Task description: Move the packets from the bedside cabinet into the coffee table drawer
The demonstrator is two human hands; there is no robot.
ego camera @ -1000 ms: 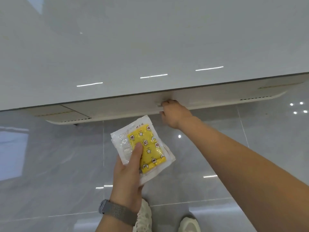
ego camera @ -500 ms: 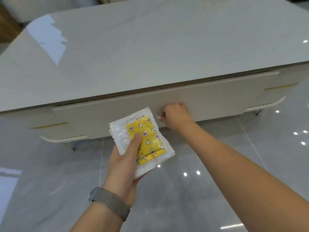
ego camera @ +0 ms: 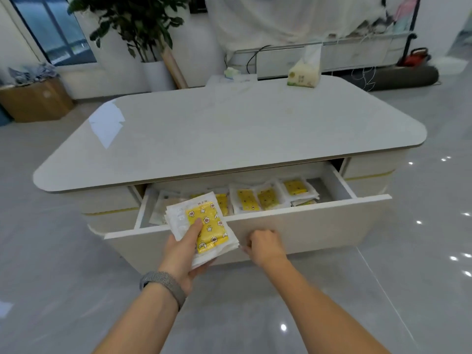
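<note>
Gripping a stack of packets (ego camera: 204,226) above the open drawer's (ego camera: 306,226) front edge, the left hand (ego camera: 182,254) pins it with its thumb. The right hand (ego camera: 264,245) curls on the drawer front. More packets (ego camera: 268,198) lie inside. A tissue pack (ego camera: 304,72) stands on the bench (ego camera: 229,134).

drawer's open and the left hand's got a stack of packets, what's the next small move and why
Probably carry the left hand forward over the drawer front and set its stack of packets down inside. The drawer stands pulled out with other packets lying in it, and the stack already hovers at its near edge. The right hand on the front can hold it steady.
</note>
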